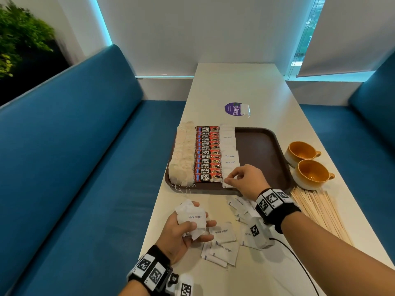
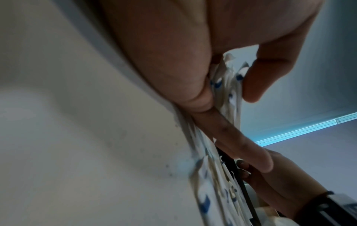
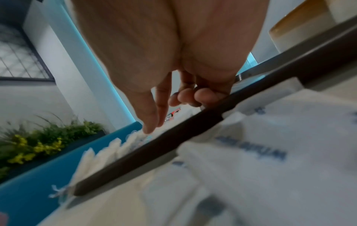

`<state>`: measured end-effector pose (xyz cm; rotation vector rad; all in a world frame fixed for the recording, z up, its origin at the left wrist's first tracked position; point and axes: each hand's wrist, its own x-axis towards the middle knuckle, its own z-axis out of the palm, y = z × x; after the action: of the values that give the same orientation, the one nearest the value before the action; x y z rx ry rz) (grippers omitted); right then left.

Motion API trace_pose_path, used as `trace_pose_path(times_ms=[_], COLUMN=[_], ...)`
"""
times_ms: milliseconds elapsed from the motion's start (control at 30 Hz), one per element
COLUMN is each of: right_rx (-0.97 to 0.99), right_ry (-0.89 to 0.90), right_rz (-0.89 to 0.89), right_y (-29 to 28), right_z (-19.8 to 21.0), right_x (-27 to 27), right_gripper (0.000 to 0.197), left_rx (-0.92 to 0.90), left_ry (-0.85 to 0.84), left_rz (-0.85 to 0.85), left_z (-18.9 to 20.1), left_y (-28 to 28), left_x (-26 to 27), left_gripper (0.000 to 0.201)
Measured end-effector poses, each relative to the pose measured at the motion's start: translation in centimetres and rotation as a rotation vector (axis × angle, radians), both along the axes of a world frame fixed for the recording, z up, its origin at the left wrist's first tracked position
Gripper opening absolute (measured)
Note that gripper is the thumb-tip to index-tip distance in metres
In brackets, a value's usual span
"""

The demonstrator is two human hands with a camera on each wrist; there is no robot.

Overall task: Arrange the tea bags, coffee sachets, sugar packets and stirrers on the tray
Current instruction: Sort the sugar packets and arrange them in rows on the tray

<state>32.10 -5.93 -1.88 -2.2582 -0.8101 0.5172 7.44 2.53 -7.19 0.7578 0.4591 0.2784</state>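
A brown tray holds a column of tea bags on the left, a column of red coffee sachets beside it, then a column of white sugar packets. My right hand pinches a sugar packet at the near end of that column, by the tray's front rim. My left hand grips a small stack of sugar packets above the table's near left edge; their edges show between its fingers. Wooden stirrers lie in a pile to the right of the tray.
Loose sugar packets lie on the white table between my hands. Two orange cups stand right of the tray. One tea bag lies on a purple sticker beyond it. Blue benches flank the table. The tray's right half is bare.
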Motion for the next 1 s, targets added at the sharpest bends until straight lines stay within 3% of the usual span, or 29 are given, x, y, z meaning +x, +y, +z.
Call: trace_pose_path(times_ms=[167,267,333,567,733,867,1000], right_rx=[0.133,0.130,0.171,0.313,0.354,0.357,0.367], right_ry=[0.212,0.329,0.397,0.584,0.608,0.462,0.537], right_rz=[0.077,0.144,0.111,-0.069,-0.200,-0.297,-0.250], right_y=[-1.7,-2.8,-3.4,-5.2,-6.2,-6.4,-5.6], right_z=[0.2,-1.0,-1.7,-1.2,-0.1,0.3,0.4], right_x=[-4.9,-7.7,-8.9,-9.5,-8.1,-7.0,-7.9], right_gripper=[0.011,0.020,0.023,0.029,0.017,0.013,0.015], left_rx=[0.058,0.093,0.073,0.063,0.016,0.036,0.073], left_ry=[0.040,0.064,0.067,0.124,0.073,0.062,0.084], left_rz=[-0.048,-0.074,-0.052,0.015,0.029,0.029,0.001], left_z=[0.6,1.4,1.7,1.8,1.3,0.8,0.7], left_y=[-0.3,-0.6,-0.8,-0.9,-0.6,-0.4,-0.6], left_x=[-0.3,-0.5,-0.5,-0.1,-0.1,0.1,0.1], left_gripper=[0.063,0.056,0.049,0.053,0.060,0.064,0.064])
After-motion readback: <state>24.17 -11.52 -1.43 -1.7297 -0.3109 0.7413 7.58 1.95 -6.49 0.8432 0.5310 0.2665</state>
